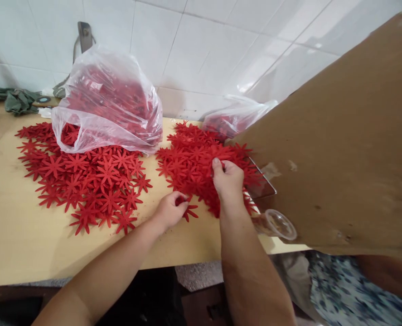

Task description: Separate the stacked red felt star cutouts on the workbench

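My left hand (171,209) is closed, thumb against fingers, on a red flower cutout (190,213) with narrow petals, just above the table. Up and to the right, my right hand (230,179) is in a pinch over the right pile of red flower cutouts (194,158); a bit of red shows by its fingertips, but what it holds is hard to make out. A larger left pile of the same cutouts (108,174) lies apart, to the left of my left hand.
A clear plastic bag (107,104) of red cutouts rests on the left pile. A smaller bag (234,118) lies behind the right pile. A cardboard sheet (340,136) stands at right, beside a clear plastic cup (281,224). A person's patterned clothing (353,290) shows beyond it.
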Demonstrator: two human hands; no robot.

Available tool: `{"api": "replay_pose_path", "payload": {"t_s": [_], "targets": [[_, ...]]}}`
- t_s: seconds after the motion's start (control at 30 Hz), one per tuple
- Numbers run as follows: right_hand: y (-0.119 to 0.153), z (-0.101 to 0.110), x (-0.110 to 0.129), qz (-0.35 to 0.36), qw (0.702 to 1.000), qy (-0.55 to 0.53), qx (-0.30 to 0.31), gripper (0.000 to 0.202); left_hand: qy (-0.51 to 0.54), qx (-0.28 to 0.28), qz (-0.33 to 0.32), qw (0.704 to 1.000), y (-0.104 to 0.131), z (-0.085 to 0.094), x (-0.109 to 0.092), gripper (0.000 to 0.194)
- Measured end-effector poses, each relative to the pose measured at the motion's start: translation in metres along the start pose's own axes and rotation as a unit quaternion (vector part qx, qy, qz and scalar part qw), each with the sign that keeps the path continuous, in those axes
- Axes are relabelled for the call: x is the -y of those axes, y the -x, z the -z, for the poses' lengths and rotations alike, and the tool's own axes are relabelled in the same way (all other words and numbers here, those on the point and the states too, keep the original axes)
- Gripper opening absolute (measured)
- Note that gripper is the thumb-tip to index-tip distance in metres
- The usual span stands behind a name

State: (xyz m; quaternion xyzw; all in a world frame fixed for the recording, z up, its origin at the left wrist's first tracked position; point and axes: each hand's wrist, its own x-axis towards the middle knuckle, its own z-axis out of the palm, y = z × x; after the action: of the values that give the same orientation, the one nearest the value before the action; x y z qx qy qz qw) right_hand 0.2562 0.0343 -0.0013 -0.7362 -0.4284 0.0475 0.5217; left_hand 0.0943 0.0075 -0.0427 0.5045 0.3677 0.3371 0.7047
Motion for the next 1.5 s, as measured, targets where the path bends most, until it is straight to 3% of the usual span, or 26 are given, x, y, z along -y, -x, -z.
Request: {"api": "replay_pose_path", "payload": {"t_s": [0.1, 0.27, 0.57, 0.97, 1.23, 1.33, 1.5], "targets": [[0.004, -0.001, 0.009, 0.004, 0.999, -0.042, -0.010, 0.039, 0.005, 0.000, 0.008, 1.000, -0.001, 0.000, 0.000, 0.005], [0.007, -0.007, 0.016, -0.056, 0.983, -0.172, -0.005, 0.029, 0.010, -0.007, 0.015, 1.000, -0.001, 0.000, -0.002, 0.006], [0.011, -0.006, 0.016, -0.016, 0.997, -0.078, 0.018, 0.039, 0.053, -0.016, 0.047, 0.997, 0.000, 0.002, -0.012, 0.008], [0.029, -0.021, 0.017, -0.079, 0.967, -0.238, 0.034, 0.026, 0.166, -0.022, 0.067, 0.984, -0.006, 0.009, -0.014, 0.014], [0.041, -0.017, 0.018, -0.071, 0.972, -0.198, 0.101, 0.031, 0.207, -0.060, 0.086, 0.973, -0.010, 0.012, -0.014, 0.009], [0.049, -0.016, 0.018, -0.066, 0.979, -0.158, 0.114, 0.036, 0.217, -0.056, 0.094, 0.970, -0.009, 0.014, -0.017, 0.004], [0.065, -0.017, 0.021, -0.037, 0.978, -0.127, 0.164, 0.038, 0.205, -0.041, 0.074, 0.975, -0.005, 0.016, -0.028, 0.012]]}}
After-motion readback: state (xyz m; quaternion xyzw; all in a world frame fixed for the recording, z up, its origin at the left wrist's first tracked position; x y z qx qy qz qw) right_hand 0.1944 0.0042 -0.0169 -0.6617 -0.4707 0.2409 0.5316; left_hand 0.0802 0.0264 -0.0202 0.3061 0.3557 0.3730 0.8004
